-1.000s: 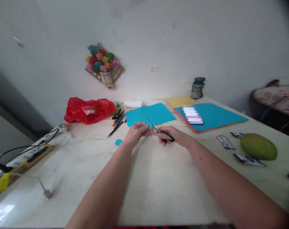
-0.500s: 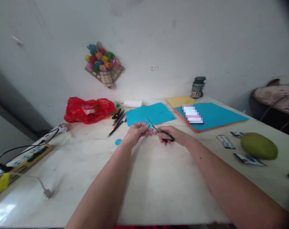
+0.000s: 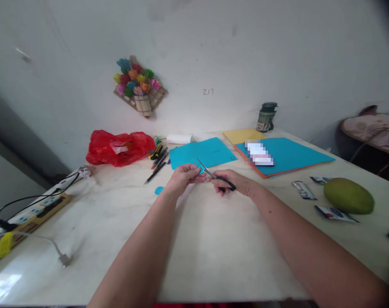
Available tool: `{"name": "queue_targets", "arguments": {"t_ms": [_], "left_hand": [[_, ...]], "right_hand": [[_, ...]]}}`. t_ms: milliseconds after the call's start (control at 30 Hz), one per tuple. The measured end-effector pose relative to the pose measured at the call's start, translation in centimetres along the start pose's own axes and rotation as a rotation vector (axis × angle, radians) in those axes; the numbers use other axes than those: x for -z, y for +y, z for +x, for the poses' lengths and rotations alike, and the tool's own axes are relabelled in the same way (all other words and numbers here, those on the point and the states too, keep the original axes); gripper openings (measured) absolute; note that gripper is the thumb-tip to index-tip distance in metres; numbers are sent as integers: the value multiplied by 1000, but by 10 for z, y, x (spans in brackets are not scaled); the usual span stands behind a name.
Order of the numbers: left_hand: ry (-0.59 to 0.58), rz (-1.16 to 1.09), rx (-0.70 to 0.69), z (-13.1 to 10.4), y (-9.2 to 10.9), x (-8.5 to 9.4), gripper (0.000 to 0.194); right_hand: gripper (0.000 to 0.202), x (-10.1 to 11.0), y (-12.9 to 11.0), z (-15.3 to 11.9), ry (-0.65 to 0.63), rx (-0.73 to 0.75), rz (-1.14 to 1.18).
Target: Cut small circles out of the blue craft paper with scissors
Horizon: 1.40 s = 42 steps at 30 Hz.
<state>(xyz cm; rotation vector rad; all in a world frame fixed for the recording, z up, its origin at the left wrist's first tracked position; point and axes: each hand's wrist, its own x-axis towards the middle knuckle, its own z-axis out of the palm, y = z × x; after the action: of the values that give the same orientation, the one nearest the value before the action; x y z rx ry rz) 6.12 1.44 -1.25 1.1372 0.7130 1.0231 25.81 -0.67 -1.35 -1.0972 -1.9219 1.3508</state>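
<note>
My left hand [image 3: 185, 177] pinches a small piece of blue paper [image 3: 202, 170] between thumb and fingers, above the table. My right hand [image 3: 231, 182] is closed around the black handles of a pair of scissors [image 3: 209, 172]. The metal blades point up and left, at the edge of the small piece; whether they touch it I cannot make out. A blue paper disc [image 3: 159, 191] lies on the table left of my left wrist. Behind my hands lies a blue sheet [image 3: 200, 150] with a small circle drawn near its right corner.
Pens [image 3: 155, 171] and a yellow-black cutter [image 3: 155, 152] lie by a red plastic bag [image 3: 117, 149]. At right are stacked coloured sheets [image 3: 297, 156] with a phone [image 3: 259, 153], a green fruit [image 3: 348, 196] and small packets [image 3: 304, 190]. A power strip [image 3: 37, 211] runs along the left edge.
Almost nothing differs. The scissors have shifted very slightly against the small blue paper, while both hands keep their places and grips.
</note>
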Motion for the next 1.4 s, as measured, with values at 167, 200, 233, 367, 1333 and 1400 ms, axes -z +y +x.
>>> {"name": "queue_targets", "arguments": {"t_ms": [167,200,233,367,1333,1400], "left_hand": [[5,-9,10,0,1,-1,29],[3,-9,11,0,1,-1,29],[1,-7,11,-1,1,-1,29],[-7,-5,4,-1,1,-1,28],[-90,-35,-5,-1,1,1,30],[-83,-32,-2,-2,1,1,30]], "right_hand": [[32,0,1,1,17,-9,-13],[33,0,2,2,13,-7,-15],[33,0,3,2,9,-4,-15],[33,2,6,3,-5,4,-12],[32,-2,-2,0,3,-19,-13],[34,-1,0,1,-3,-12,-12]]}}
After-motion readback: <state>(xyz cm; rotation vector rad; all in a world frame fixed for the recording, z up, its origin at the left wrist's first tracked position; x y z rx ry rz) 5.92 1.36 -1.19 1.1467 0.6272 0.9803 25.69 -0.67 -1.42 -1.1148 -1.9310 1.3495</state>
